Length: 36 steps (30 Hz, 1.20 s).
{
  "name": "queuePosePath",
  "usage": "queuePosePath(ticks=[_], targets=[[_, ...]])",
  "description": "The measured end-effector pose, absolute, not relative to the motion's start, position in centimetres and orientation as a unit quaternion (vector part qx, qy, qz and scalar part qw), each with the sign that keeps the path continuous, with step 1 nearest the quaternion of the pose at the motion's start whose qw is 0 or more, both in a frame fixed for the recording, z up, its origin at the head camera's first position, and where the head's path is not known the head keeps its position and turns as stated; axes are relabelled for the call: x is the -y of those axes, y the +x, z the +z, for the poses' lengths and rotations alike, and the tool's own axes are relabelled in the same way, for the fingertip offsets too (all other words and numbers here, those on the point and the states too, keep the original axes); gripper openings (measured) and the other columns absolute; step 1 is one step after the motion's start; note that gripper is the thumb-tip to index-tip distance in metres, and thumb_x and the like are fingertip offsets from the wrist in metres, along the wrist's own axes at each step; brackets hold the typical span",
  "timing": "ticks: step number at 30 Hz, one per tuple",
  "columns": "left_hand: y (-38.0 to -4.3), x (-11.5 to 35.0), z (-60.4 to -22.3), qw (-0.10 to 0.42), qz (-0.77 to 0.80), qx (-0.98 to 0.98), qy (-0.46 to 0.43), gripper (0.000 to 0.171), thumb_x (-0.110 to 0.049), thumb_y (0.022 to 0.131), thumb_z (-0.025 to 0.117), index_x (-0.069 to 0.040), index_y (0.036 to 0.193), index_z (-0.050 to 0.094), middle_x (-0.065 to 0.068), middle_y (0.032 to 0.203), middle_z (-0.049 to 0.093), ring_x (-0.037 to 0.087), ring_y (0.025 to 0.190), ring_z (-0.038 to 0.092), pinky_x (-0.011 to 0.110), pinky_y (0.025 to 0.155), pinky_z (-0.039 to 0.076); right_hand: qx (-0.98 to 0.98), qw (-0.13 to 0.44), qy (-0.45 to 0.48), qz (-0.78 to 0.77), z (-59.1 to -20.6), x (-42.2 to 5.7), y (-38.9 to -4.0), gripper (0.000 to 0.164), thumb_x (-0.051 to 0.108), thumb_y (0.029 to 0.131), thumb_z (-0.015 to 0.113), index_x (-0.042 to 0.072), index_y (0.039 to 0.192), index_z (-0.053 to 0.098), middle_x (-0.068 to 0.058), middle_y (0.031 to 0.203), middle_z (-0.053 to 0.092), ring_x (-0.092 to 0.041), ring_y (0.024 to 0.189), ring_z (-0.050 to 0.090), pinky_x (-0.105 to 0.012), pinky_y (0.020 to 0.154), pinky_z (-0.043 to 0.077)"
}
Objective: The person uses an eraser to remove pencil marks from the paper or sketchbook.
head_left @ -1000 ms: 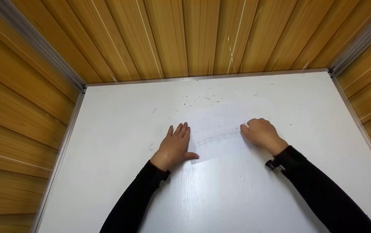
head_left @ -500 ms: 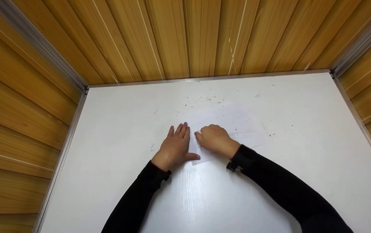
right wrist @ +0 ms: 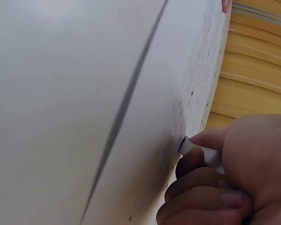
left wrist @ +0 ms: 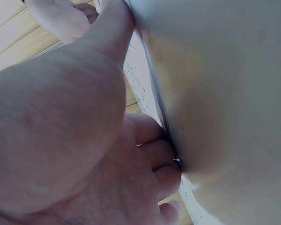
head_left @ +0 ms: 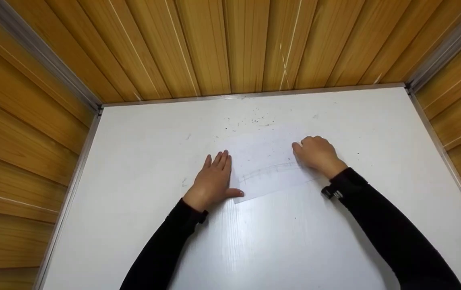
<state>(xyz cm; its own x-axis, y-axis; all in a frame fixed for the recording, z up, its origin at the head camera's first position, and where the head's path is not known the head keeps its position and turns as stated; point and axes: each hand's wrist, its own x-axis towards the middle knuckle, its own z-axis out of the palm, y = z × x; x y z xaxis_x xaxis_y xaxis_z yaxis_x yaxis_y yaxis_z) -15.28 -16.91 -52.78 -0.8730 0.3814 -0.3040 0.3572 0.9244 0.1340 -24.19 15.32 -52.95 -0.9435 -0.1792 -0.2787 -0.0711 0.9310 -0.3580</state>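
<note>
A sheet of white paper (head_left: 268, 183) lies on the white table, with a faint curved band of pencil lines (head_left: 270, 168) across it. My left hand (head_left: 212, 182) rests flat along the paper's left edge, fingers straight and thumb over the near corner. In the left wrist view its fingers (left wrist: 157, 152) press down at the sheet's edge. Over the right part of the paper, my right hand (head_left: 318, 154) pinches a white eraser (right wrist: 186, 146) between thumb and forefinger, the other fingers curled. The eraser's tip is darkened and right at the sheet; most of it is hidden in the hand.
Dark eraser crumbs (head_left: 256, 120) are scattered on the table beyond the paper and over its upper part. Wood-patterned panels (head_left: 210, 48) wall the table (head_left: 145, 149) at the back and both sides, with metal framing along its edges.
My right hand swept left across the paper to near the left hand, then back to the right side, now slightly farther up. The left hand has stayed in place.
</note>
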Motion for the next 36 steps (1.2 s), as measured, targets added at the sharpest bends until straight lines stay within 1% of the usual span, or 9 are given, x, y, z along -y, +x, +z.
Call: queuePosePath(ticks=[7,11,15,18,24,28,32,34,36], targets=[[-15.1,17.0,-52.7,0.161,0.041,-0.966,0.196,0.126,-0.077,0.092,0.073,0.007,0.173,0.023,0.024,0.184,0.018,0.037,0.173,0.020,0.058,0.142,0.013,-0.969,0.130,-0.067,-0.201,-53.2,-14.2,-22.7,0.060,0.038,0.116,0.040,-0.011,0.118,0.075,-0.033,0.118,0.074,-0.049,0.114,0.069,-0.063,0.099,0.057],[-15.2,17.1,-52.6,0.169,0.055,-0.963,0.205,0.124,-0.074,0.094,0.074,0.007,0.173,0.022,0.025,0.184,0.017,0.037,0.174,0.018,0.056,0.143,0.012,-0.961,0.138,-0.099,-0.218,-53.3,-11.1,-20.5,0.057,0.038,0.115,0.045,-0.008,0.112,0.077,-0.029,0.111,0.077,-0.046,0.106,0.072,-0.061,0.098,0.058],[-15.4,17.3,-52.4,0.174,0.087,-0.957,0.213,0.117,-0.067,0.099,0.073,0.006,0.174,0.020,0.024,0.184,0.016,0.037,0.175,0.014,0.054,0.143,0.010,-0.956,0.141,-0.145,-0.213,-53.2,-7.4,-18.7,0.052,0.038,0.114,0.050,-0.002,0.101,0.079,-0.023,0.099,0.078,-0.040,0.094,0.073,-0.058,0.091,0.060],[-15.4,17.5,-52.6,0.168,0.102,-0.956,0.217,0.113,-0.065,0.100,0.073,0.005,0.173,0.023,0.024,0.184,0.018,0.037,0.174,0.016,0.053,0.143,0.012,-0.956,0.135,-0.166,-0.201,-53.3,-5.1,-18.0,0.050,0.039,0.113,0.051,0.000,0.099,0.079,-0.021,0.098,0.077,-0.040,0.094,0.073,-0.057,0.089,0.061],[-15.4,17.4,-53.3,0.166,0.079,-0.959,0.214,0.120,-0.069,0.095,0.076,0.008,0.172,0.025,0.027,0.182,0.021,0.040,0.173,0.020,0.056,0.142,0.015,-0.955,0.134,-0.179,-0.195,-54.2,-2.6,-18.2,0.048,0.038,0.113,0.054,-0.001,0.099,0.080,-0.023,0.099,0.078,-0.042,0.095,0.074,-0.058,0.085,0.062],[-15.3,17.2,-53.2,0.159,0.051,-0.966,0.198,0.122,-0.072,0.093,0.076,0.007,0.172,0.027,0.025,0.182,0.024,0.037,0.173,0.023,0.056,0.142,0.017,-0.956,0.141,-0.156,-0.204,-54.6,-4.7,-19.2,0.051,0.040,0.112,0.053,-0.002,0.104,0.080,-0.024,0.104,0.078,-0.043,0.099,0.074,-0.058,0.089,0.062],[-15.2,17.0,-53.2,0.163,0.038,-0.965,0.201,0.123,-0.075,0.093,0.072,0.006,0.173,0.025,0.024,0.183,0.022,0.036,0.173,0.021,0.057,0.142,0.016,-0.956,0.160,-0.112,-0.218,-54.4,-10.7,-20.4,0.055,0.042,0.114,0.048,-0.003,0.104,0.079,-0.027,0.112,0.079,-0.044,0.103,0.074,-0.061,0.096,0.060],[-15.2,16.9,-53.1,0.165,0.037,-0.964,0.203,0.123,-0.076,0.094,0.071,0.006,0.173,0.025,0.023,0.183,0.021,0.036,0.174,0.020,0.058,0.142,0.015,-0.960,0.160,-0.083,-0.215,-54.2,-14.0,-20.9,0.057,0.043,0.114,0.046,-0.003,0.101,0.078,-0.029,0.113,0.079,-0.044,0.102,0.074,-0.062,0.096,0.059],[-15.2,16.9,-53.1,0.164,0.032,-0.964,0.205,0.123,-0.077,0.094,0.070,0.006,0.173,0.024,0.023,0.183,0.021,0.036,0.174,0.020,0.058,0.142,0.015,-0.964,0.160,-0.059,-0.206,-54.0,-16.8,-21.2,0.058,0.042,0.114,0.045,-0.005,0.103,0.078,-0.032,0.117,0.078,-0.044,0.102,0.073,-0.062,0.095,0.058]])
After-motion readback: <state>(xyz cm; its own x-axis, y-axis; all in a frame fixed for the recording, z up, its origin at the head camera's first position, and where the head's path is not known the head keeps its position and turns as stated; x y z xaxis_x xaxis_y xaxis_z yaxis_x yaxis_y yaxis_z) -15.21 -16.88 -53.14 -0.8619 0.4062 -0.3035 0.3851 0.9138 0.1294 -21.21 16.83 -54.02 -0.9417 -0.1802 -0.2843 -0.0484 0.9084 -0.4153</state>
